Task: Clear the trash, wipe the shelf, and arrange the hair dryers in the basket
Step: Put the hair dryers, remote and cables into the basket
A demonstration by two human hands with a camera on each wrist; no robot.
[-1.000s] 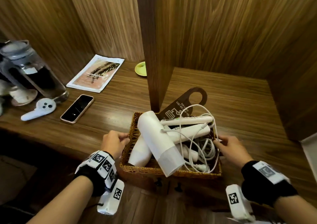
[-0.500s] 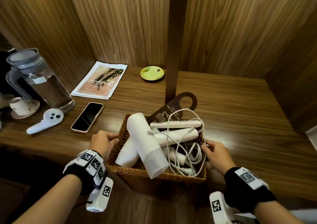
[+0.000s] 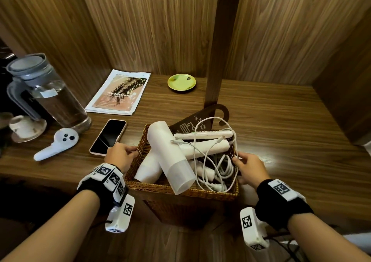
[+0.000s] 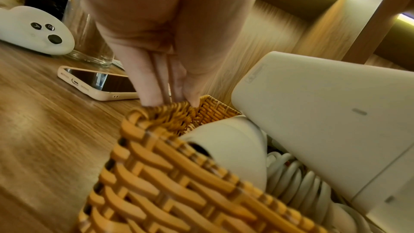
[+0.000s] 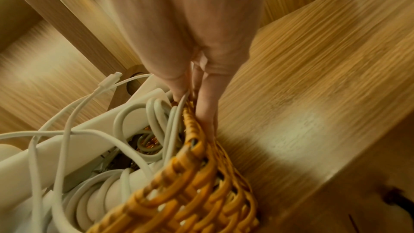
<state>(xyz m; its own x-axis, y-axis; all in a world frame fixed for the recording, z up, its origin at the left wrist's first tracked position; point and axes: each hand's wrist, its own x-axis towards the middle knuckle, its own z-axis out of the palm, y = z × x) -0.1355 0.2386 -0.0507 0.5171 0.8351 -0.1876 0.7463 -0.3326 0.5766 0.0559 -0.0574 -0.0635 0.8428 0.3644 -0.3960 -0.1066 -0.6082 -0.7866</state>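
A wicker basket (image 3: pixel 180 190) sits at the front edge of the wooden shelf (image 3: pixel 281 141), its front overhanging. Inside lie two white hair dryers, one large (image 3: pixel 170 157) across another (image 3: pixel 148 169), among tangled white cables (image 3: pixel 216 167) and a dark door hanger (image 3: pixel 197 122). My left hand (image 3: pixel 122 155) grips the basket's left rim (image 4: pixel 174 111), fingers outside, thumb inside. My right hand (image 3: pixel 248 167) grips the right rim (image 5: pixel 195 130), its thumb among the cables (image 5: pixel 156 112).
Left of the basket lie a phone (image 3: pixel 109 136), a white controller (image 3: pixel 58 143), a water jug (image 3: pixel 50 99), a cup on a saucer (image 3: pixel 24 127) and a brochure (image 3: pixel 120 93). A green saucer (image 3: pixel 181 82) sits at the back. A vertical wooden post (image 3: pixel 220 51) stands just behind the basket.
Both hands keep their hold on the basket rims. The basket now sits closer to the phone, and the view has shifted so the green saucer shows fully.
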